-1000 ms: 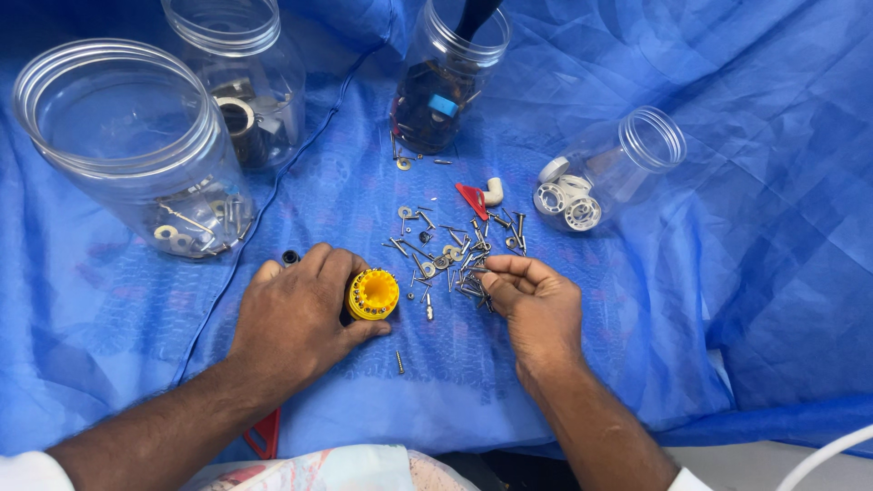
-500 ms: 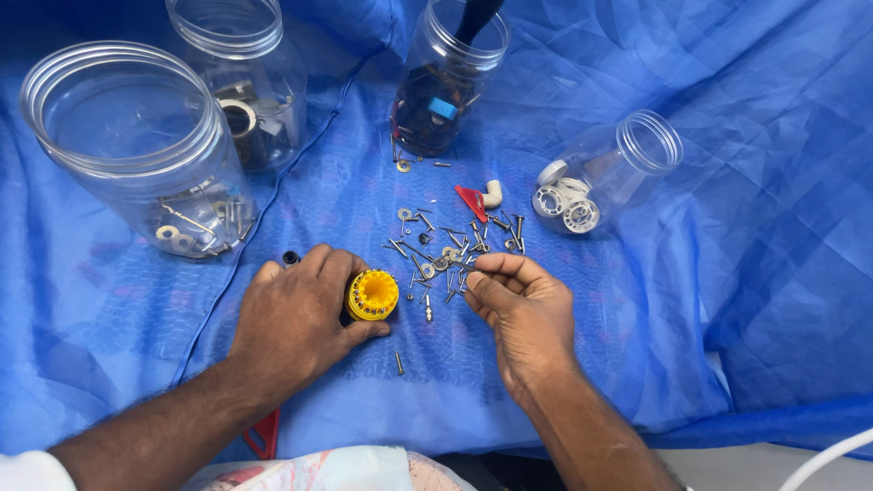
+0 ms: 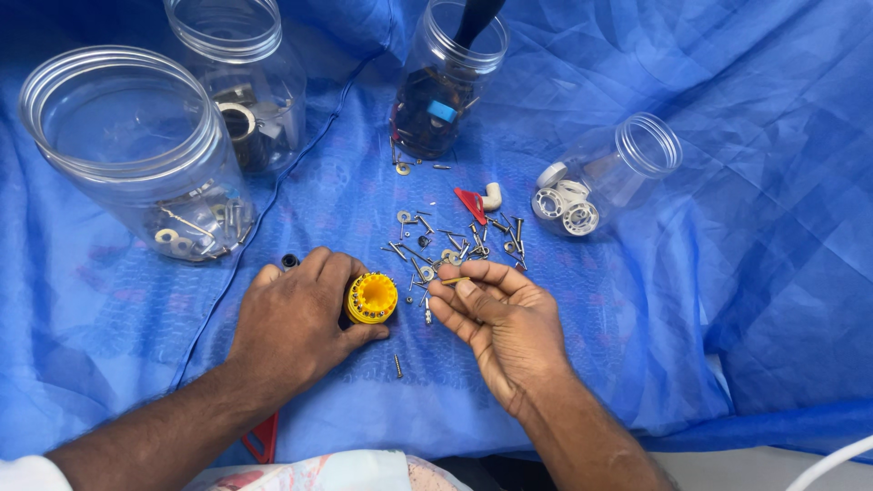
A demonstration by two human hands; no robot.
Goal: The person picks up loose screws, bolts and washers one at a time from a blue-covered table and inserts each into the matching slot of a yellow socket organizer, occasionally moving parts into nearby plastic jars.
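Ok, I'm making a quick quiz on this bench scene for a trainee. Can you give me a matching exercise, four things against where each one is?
Things:
1. yellow round holder
2. white wheels
3. red plastic piece
4. black handle

Places:
A. sticking out of the dark upright jar
B. inside the clear jar lying on its side
C. gripped by the left hand
D. loose on the blue cloth, at the far edge of the screw pile

Pairs: 1-C, 2-B, 3-D, 4-A
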